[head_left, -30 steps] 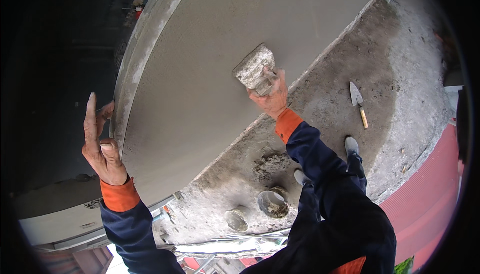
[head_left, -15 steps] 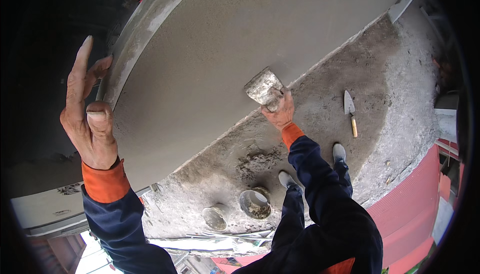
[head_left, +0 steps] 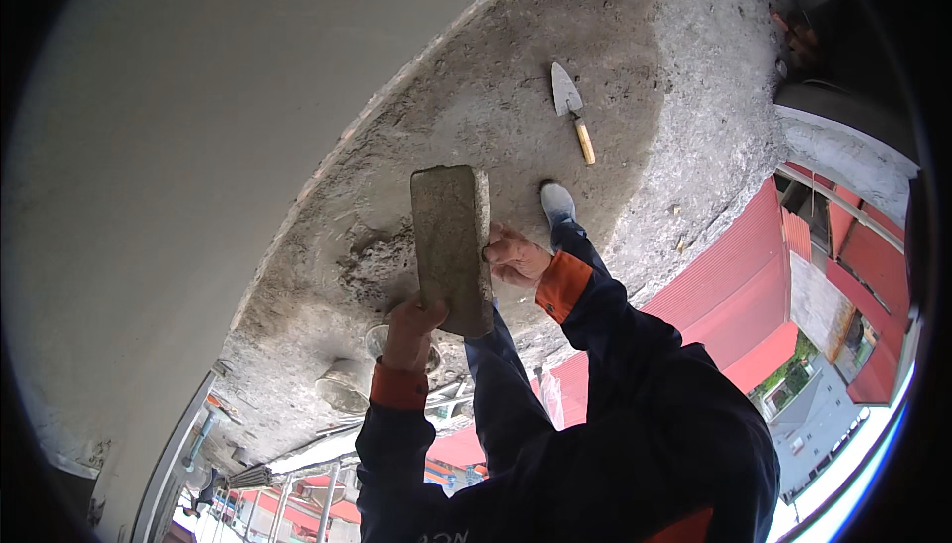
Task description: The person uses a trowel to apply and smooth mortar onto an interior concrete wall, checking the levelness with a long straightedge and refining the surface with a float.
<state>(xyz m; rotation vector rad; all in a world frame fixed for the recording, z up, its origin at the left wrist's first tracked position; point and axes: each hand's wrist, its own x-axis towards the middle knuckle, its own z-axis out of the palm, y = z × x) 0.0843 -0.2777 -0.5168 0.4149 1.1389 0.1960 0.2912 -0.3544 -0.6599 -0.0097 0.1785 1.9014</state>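
A rectangular plastering float [head_left: 451, 245], its flat face grey with mortar, is held up in front of my body, away from the wall. My left hand [head_left: 409, 330] is closed on its lower left corner, thumb over the face. At its right edge, my right hand [head_left: 519, 255] has its fingers curled against the float; whatever part they grip behind it is partly hidden. On the ledge beyond lies a pointed trowel [head_left: 566, 92] with a wooden handle, touched by neither hand. The smooth grey plastered wall [head_left: 178, 126] curves along the left.
A rough heap of mortar [head_left: 372, 265] lies on the concrete ledge [head_left: 476, 97] near the wall's foot. Two buckets stand close by, one [head_left: 344, 384] partly behind my left arm. My shoe [head_left: 557, 203] rests on the ledge; past its edge are red roofs [head_left: 724, 275].
The float has come off the wall and nearer my body. My left hand has left the wall's far edge and taken hold of the float. The view has turned to the right.
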